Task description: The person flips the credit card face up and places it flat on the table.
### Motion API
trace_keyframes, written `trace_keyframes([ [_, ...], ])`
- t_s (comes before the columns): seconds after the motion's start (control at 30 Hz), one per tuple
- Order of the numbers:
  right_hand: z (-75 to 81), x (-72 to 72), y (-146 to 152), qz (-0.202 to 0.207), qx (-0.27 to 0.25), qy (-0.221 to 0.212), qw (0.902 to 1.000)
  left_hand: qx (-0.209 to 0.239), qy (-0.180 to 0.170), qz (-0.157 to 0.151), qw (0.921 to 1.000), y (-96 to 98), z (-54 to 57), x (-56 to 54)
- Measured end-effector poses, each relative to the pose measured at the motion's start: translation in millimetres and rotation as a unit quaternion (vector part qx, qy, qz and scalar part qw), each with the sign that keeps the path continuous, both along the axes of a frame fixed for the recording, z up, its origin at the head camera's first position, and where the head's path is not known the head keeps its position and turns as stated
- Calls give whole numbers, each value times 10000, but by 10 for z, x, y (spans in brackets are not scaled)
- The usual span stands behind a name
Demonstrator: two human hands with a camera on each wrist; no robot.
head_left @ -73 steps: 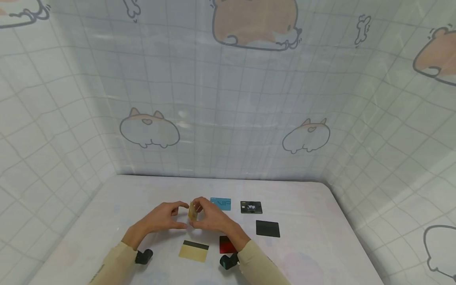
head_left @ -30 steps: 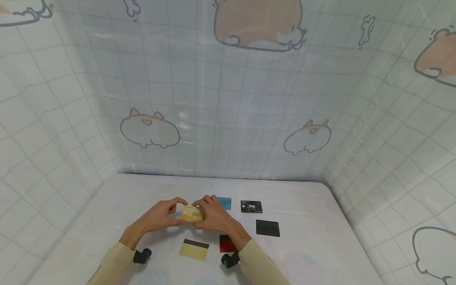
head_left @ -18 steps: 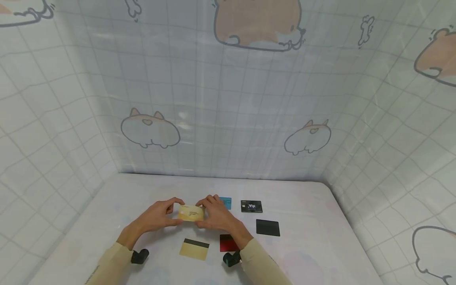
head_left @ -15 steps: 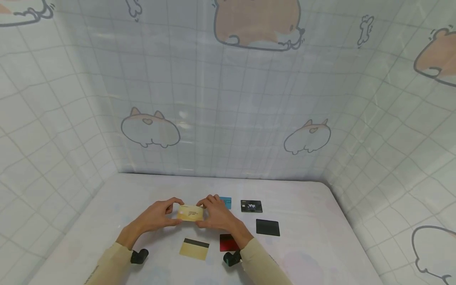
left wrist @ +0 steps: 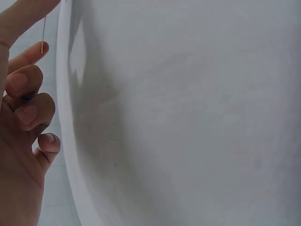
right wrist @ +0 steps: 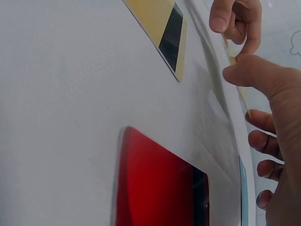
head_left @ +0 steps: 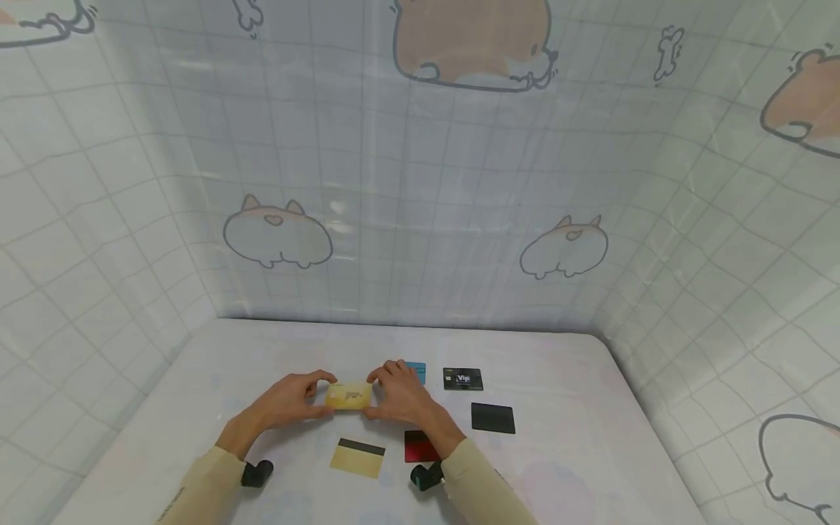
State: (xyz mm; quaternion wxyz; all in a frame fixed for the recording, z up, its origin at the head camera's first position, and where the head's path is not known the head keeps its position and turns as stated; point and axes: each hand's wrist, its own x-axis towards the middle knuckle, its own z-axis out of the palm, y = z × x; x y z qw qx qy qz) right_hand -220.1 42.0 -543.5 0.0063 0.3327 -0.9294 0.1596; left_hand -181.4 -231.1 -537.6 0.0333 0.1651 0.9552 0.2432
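Observation:
A pale yellow bank card (head_left: 348,396) is held upright over the white table, its printed face towards the head camera. My left hand (head_left: 289,399) pinches its left end between thumb and forefinger. At the other end, my right hand (head_left: 402,394) grips it the same way. In both wrist views the yellow card (right wrist: 242,96) shows only as a thin edge at the fingertips. Nearer to me lies a gold card (head_left: 357,458) with a dark stripe. A red card (head_left: 418,446) sits partly beneath my right forearm. Behind the right hand, a blue card (head_left: 416,370) is mostly covered.
To the right on the table (head_left: 571,408) lie a black Vip card (head_left: 463,379) and, closer, a plain black card (head_left: 493,418). Dark wrist cameras (head_left: 257,473) hang by both sleeves. Patterned curtains (head_left: 420,182) with grid lines surround the back and sides.
The yellow card, first edge-on in the right hand, has turned to face the head camera. My left hand has taken its left end, and the card has moved slightly left.

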Motion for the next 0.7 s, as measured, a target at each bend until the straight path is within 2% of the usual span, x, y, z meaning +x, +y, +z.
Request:
trace_keyframes([
  [0.27,-14,6,-13,-55,345,-149,9993,-30,-124,-82,9999,-20,-63,-27],
  [0.47,-47,2,-19,-83,342,-231,9991,1,-247,-83,9997,-37,-82,-34],
  [0.7,-44,-3,-33,-147,277,-605,9977,80,-270,-160,9995,-59,-89,-33],
])
